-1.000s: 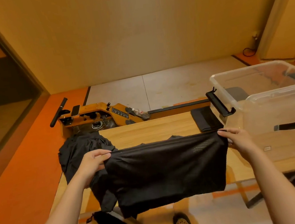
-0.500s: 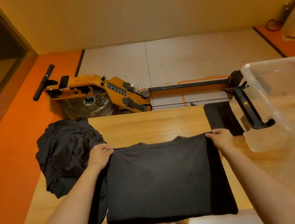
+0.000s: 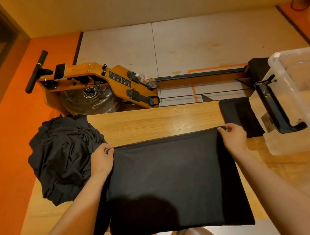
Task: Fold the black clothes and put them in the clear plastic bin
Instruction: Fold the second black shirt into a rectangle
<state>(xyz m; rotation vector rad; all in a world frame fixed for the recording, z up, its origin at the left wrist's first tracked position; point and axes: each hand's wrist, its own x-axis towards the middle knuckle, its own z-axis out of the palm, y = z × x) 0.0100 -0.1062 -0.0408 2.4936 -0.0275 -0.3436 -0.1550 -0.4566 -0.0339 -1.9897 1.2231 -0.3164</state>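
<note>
Warm yellow-orange indoor light, kinda dim overall. A soft round shadow sits on the near part of the black garment (image 3: 169,174), so the light's overhead. Wide-angle lens bends the edges, the clear plastic bin (image 3: 297,135) far right looks stretched, and the near edge is blurry.

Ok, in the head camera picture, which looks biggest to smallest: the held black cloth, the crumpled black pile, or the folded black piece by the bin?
1. held black cloth: biggest, though it is nearest the camera.
2. crumpled black pile: clearly smaller.
3. folded black piece: smallest, but also farthest away.
</note>
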